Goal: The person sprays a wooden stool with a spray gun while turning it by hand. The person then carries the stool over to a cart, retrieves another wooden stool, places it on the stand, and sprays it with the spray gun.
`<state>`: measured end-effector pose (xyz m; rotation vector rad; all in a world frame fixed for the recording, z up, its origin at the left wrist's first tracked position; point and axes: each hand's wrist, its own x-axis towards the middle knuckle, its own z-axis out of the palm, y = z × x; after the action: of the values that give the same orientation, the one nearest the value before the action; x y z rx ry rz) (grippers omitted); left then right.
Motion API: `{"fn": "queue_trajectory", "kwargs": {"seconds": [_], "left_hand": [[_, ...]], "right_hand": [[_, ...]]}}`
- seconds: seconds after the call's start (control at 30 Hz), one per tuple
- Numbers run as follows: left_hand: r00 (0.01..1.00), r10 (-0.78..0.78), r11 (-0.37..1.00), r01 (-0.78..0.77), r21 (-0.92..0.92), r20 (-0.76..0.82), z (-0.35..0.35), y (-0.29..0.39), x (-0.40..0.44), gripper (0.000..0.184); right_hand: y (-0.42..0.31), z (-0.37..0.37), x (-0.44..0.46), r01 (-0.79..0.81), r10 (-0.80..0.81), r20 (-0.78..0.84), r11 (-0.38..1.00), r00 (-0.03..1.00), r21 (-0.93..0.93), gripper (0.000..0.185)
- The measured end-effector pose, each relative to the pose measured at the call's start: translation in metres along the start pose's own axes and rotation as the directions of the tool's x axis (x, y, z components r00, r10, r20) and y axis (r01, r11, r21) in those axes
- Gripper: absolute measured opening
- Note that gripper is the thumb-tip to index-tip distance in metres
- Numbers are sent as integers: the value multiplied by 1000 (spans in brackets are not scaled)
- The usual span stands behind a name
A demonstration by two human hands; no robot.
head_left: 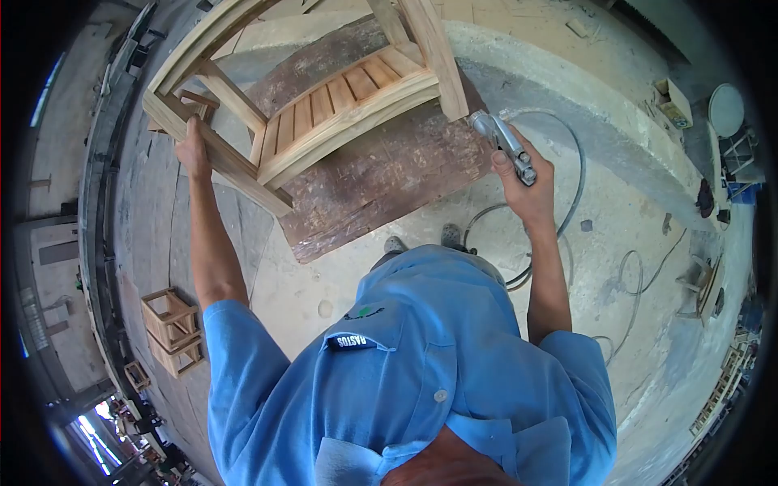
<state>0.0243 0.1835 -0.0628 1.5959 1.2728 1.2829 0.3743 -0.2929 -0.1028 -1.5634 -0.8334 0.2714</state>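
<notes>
My left hand [193, 151] is closed around a leg of a bare wooden furniture frame [348, 130]. This frame has square legs, rails and a slatted panel, and it stands tilted in view over a brown, stained board [381, 182]. In my right hand [531, 182] is a silver spray gun [504, 144], its nozzle pointing up and left close to the frame's right leg. My fingers wrap around its handle. A grey hose [582, 174] loops on the right and appears to run to the gun.
Small wooden frames [172, 328] are stacked on the floor at the left. A low concrete ledge [600, 105] runs along the upper right. More hose [636, 279] lies on the floor at the right. A round-topped stool [726, 110] and a carton [674, 103] stand farther off.
</notes>
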Motion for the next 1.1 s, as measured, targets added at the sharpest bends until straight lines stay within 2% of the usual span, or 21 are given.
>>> {"fn": "queue_trajectory", "kwargs": {"seconds": [0.03,0.13,0.23,0.27,0.37,0.43,0.53,0.63,0.7,0.73,0.77,0.8,0.9,0.97,1.07,1.1], "left_hand": [[999,26,999,-25,-30,19,-2,-3,0,51],[995,100,992,-99,80,-2,-9,-13,0,41],[991,127,992,-127,0,-41,-5,-8,-21,35],[989,144,989,-145,-20,-37,-5,-4,-32,31],[965,202,979,-201,26,-167,1,4,-66,28],[982,129,991,-131,-6,-139,-3,10,-88,30],[984,101,994,-105,-20,-144,-9,1,-117,27],[980,114,992,-120,-30,-161,-12,-8,-146,24],[982,110,988,-125,-93,-153,-10,-7,-164,24],[973,173,979,-187,-82,-154,-12,-24,-166,16],[977,164,980,-178,-93,-136,-13,-26,-170,15],[980,158,980,-171,-103,-118,-15,-27,-177,14],[988,126,982,-138,-127,-94,-16,-26,-191,12],[986,144,979,-154,-135,-81,-18,-27,-193,12],[989,125,980,-136,-144,-82,-16,-26,-193,12],[990,122,982,-131,-139,-74,-17,-30,-190,12]], "right_hand": [[0,2,-2,-15,15,5,1000,1000,-11,48],[-6,10,-2,-50,49,-28,998,998,-32,46],[-15,27,-7,-46,45,-21,997,999,-59,45],[-21,35,-12,-68,70,44,997,997,-41,45],[-45,73,-43,-128,126,264,992,956,-9,46],[-55,97,-64,-139,132,398,990,908,-11,48],[-74,128,-84,-222,147,519,971,842,85,50],[-70,157,-106,-99,29,554,990,832,98,51],[-74,162,-105,-201,148,587,979,796,25,51],[-77,162,-102,-267,230,576,964,785,-21,51],[-78,160,-99,-332,310,559,941,769,-65,51],[-69,157,-101,-294,266,468,956,843,-12,48],[-59,123,-88,-239,250,232,968,940,-73,46],[-50,87,-79,-322,350,64,908,935,-269,35],[-58,63,-66,-425,394,-161,858,905,-288,39],[-57,62,-65,-396,361,-171,877,917,-273,42]]}}
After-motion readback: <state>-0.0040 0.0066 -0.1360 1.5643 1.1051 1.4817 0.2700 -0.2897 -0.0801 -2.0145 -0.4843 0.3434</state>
